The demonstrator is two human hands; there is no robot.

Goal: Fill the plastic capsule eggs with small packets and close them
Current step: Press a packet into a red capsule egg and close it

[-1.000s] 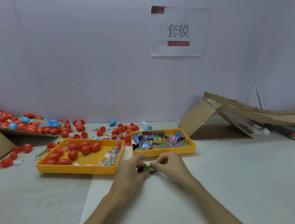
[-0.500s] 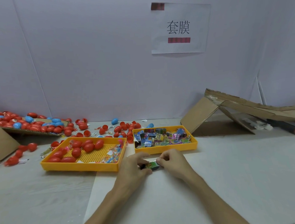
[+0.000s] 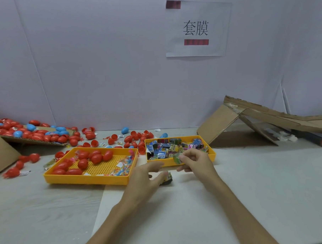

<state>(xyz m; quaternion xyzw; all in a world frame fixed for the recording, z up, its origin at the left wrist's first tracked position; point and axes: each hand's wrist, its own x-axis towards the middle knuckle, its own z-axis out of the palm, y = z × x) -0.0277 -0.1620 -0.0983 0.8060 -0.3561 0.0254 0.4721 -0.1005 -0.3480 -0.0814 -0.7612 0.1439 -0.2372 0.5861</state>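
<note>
My right hand [image 3: 196, 161] pinches a small green packet [image 3: 176, 158] just above the front rim of the yellow tray of packets [image 3: 212, 154], which holds several colourful packets. My left hand [image 3: 146, 179] hovers low over the table with its fingers spread. Its fingertips lie beside a small dark packet [image 3: 168, 179] on the white sheet. To the left, a larger yellow tray [image 3: 85, 180] holds several closed red eggs [image 3: 97, 158] and a few clear packets at its right end.
Loose red and blue eggs [image 3: 74, 138] and egg halves lie scattered behind the trays and on a cardboard flap at the far left. Folded cardboard [image 3: 248, 121] leans at the back right. A paper sign [image 3: 196, 28] hangs on the white wall.
Both hands were together on one small packet on the table. My right hand has risen toward the packet tray with a green packet, and my left hand has opened beside the dark packet.
</note>
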